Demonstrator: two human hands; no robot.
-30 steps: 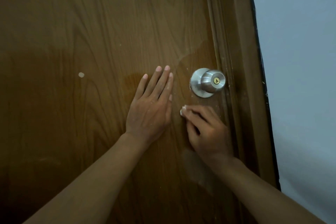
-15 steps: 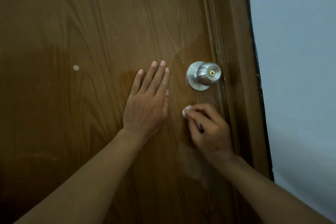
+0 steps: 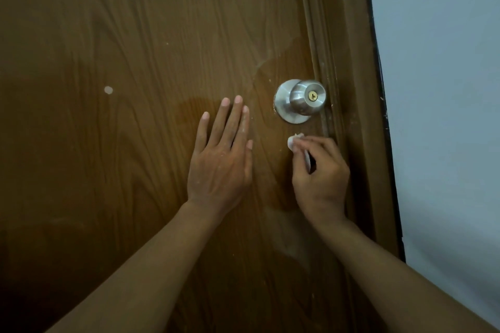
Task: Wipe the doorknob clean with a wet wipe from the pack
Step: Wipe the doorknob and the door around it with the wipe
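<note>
Right hand [image 3: 320,170] pinches crumpled white wet wipe [image 3: 293,141] just below round silver metal doorknob [image 3: 300,100], apart; left hand [image 3: 220,159] flat, fingers straight, on brown wooden door [image 3: 135,48]; door frame [image 3: 351,89] close right.

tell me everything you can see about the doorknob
The doorknob is a round knob of brushed silver metal on a circular backplate, with a small brass keyhole at the centre of its face. It sits at the right edge of the brown wooden door, close to the frame. Nothing touches it: the wipe in the right hand is just below it.
</note>
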